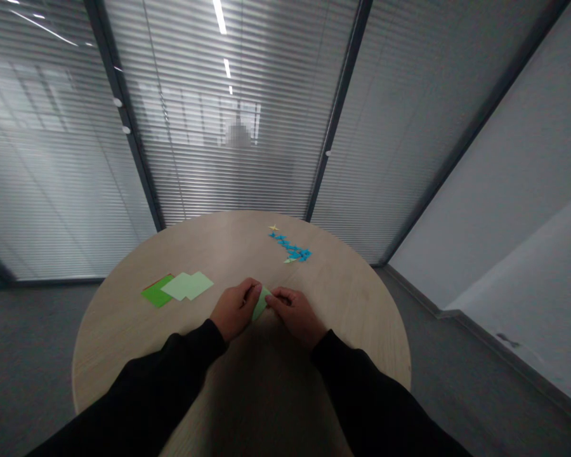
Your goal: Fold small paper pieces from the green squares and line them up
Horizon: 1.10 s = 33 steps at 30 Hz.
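A small piece of light green paper (261,304), which looks folded, is pinched between my two hands near the middle of the table. My left hand (236,309) grips its left side, fingers curled and thumb on top. On the other side, my right hand (295,313) pinches the right edge between thumb and forefinger. Parts of the paper are hidden by the fingers. Beyond my right hand lie several blue folded paper pieces (292,249) in a slanting row, with a pale green folded piece (290,260) at their near end.
The round wooden table (356,304) stands before windows with blinds (238,178). Left of my hands, light green paper sheets (197,285) overlap darker green paper (158,296). A yellow folded piece (273,227) lies near the far edge. A white wall (514,209) rises at the right.
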### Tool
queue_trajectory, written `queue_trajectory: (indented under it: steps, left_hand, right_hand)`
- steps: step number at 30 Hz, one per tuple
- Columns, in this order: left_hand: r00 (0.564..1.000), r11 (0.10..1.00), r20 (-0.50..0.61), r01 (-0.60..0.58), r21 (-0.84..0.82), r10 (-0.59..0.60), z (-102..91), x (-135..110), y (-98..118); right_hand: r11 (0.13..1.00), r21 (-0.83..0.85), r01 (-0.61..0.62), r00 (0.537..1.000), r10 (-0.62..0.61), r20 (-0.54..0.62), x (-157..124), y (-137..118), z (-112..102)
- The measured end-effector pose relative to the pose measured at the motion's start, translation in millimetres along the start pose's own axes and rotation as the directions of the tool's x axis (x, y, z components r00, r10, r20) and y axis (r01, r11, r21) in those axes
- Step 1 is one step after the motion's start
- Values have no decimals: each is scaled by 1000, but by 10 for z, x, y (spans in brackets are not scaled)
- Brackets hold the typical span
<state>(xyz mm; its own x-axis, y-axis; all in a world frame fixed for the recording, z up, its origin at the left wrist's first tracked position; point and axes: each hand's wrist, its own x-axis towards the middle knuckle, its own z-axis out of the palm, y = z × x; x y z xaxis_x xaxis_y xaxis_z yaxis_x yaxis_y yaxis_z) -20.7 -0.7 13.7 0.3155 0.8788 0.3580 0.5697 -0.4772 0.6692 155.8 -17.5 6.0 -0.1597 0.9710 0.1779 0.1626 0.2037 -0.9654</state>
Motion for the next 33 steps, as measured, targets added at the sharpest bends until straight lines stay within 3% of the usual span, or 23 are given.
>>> queue_trajectory:
  steps: [3, 10, 17, 21, 24, 27, 30, 33]
  left_hand:
    - [1000, 1000, 14, 9, 8, -9, -10, 3, 4]
    - [1000, 998, -14, -6, 56, 7, -6, 9, -2]
    - [999, 999, -34, 40, 15, -39, 8, -4, -29]
    - [995, 999, -102, 11, -36, -15, 31, -20, -25]
    - [999, 999, -31, -12, -52, 10, 49, -27, -15]
    - [999, 984, 40, -9, -175, 17, 60, -27, -15]
    - [998, 955, 66, 7, -297, 13, 59, -25, -30]
    - [996, 953, 90, 10, -303, 18, 56, -28, -53]
  right_hand:
    - [999, -23, 45, 998, -44, 42, 0, 7, 3]
    - [1000, 0, -19, 995, 18, 93, -5, 11, -5]
    - [998, -21, -51, 997, 53, 63, -1, 35, -19]
    - [994, 10, -105, 993, 105, -43, 16, 63, -22]
    - [996, 38, -85, 992, 88, -92, 35, 109, -36]
    - [996, 37, -77, 993, 80, -88, 46, 145, -54]
    - [997, -3, -74, 993, 73, -88, 48, 145, -67]
    - [997, -16, -70, 993, 68, -93, 45, 122, -72]
